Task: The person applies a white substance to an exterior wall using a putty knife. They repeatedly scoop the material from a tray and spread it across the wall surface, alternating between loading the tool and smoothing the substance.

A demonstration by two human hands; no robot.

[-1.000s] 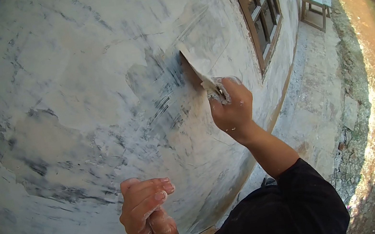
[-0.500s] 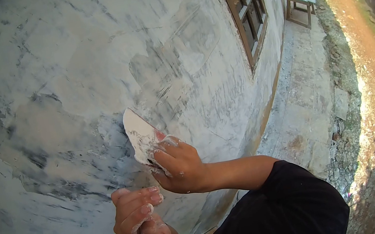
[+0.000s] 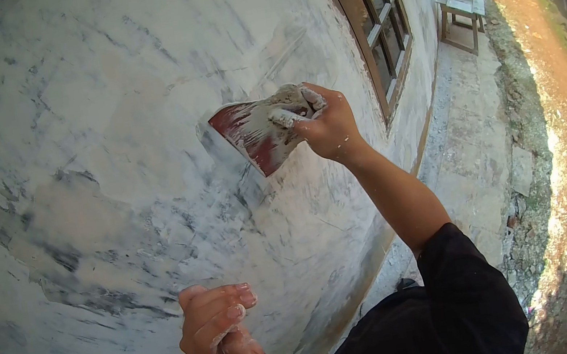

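My right hand (image 3: 328,124) grips a red putty scraper (image 3: 255,134) smeared with white filler, its blade pressed against the patchy white and grey wall (image 3: 108,130) at about head height. Lower down, my left hand (image 3: 218,329) is curled into a loose fist close to the wall; white filler is on its fingers, and I cannot tell if it holds anything. My right arm wears a black sleeve (image 3: 455,298).
A brown-framed window (image 3: 378,23) is set in the wall to the right. Beyond it stands a small wooden table (image 3: 461,15) on a concrete walkway (image 3: 475,134). Rubble and reddish soil (image 3: 565,98) run along the right side.
My right hand has swept the scraper from low on the wall, just above my left hand, up and to the right. The left hand has stayed nearly still.
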